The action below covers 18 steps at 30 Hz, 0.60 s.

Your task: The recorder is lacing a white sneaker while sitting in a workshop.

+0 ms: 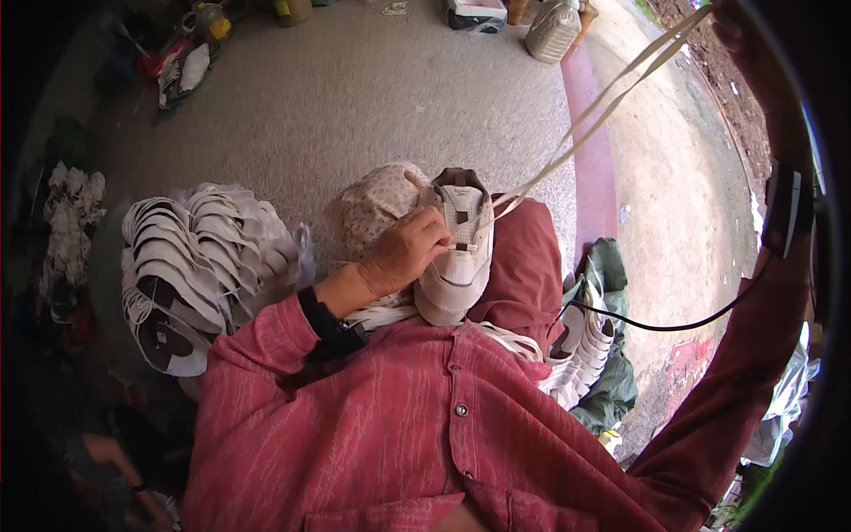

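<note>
A white and beige sneaker [454, 284] rests between my knees, its toe toward me and its dark-lined collar facing away. At the left edge of its lacing opening my left hand [408, 253] is closed in a pinch, with the fingertips partly hidden. A long cream shoelace [581, 137] runs from the eyelets up to the far right in two strands. High at the upper right edge, my right hand [736, 49] is closed on the upper end of the lace, its fingers dim and partly cut off.
Stacks of white shoe uppers [191, 257] stand on my left. More uppers [585, 355] lie on a green sack at my right. Loose laces [510, 340] lie across my lap. A black cable [674, 326] hangs from my right forearm. A plastic jug [554, 31] stands on the floor ahead.
</note>
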Each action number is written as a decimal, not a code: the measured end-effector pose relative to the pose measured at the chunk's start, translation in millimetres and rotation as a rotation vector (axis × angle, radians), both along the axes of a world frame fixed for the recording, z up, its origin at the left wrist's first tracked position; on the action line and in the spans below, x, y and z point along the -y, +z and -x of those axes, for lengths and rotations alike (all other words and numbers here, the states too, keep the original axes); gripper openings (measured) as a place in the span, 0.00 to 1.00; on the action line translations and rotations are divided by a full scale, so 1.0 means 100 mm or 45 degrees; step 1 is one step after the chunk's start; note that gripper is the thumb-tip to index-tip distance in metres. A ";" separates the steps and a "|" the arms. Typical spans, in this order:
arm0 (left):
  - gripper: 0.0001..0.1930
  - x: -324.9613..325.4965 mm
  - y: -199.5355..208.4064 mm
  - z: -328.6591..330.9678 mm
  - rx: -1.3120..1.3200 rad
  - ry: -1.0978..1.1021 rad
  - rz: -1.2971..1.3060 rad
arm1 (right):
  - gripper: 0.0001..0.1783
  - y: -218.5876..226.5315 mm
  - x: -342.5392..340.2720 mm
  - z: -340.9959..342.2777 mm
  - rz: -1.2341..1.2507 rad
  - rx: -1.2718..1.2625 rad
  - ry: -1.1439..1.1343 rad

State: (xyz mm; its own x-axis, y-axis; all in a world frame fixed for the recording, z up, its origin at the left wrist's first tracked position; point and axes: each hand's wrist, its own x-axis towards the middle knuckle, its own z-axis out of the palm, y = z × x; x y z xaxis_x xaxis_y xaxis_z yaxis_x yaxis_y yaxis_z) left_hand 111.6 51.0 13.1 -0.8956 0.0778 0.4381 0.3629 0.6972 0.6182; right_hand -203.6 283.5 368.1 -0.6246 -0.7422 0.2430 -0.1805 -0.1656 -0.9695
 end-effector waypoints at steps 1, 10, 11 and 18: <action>0.08 0.00 0.01 -0.01 -0.006 0.007 0.026 | 0.06 -0.05 0.02 -0.17 -0.026 -0.107 -0.120; 0.05 0.00 -0.04 0.01 0.130 -0.113 0.119 | 0.10 -0.30 0.07 -0.92 -0.109 -0.263 -0.211; 0.05 0.03 -0.02 -0.02 0.167 -0.162 0.146 | 0.10 -0.31 0.12 -0.97 -0.126 -0.278 -0.201; 0.05 0.13 0.09 0.08 0.228 -0.262 0.046 | 0.10 0.01 -0.02 -1.25 -0.170 -0.339 -0.195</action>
State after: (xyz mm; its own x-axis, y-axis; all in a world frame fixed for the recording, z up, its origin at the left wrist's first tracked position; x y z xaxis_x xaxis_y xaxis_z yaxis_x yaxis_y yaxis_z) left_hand 103.7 37.5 22.4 -0.9224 0.2785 0.2675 0.3860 0.6430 0.6615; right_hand -78.5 285.3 368.6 -0.6590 -0.6808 0.3197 -0.4431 0.0081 -0.8964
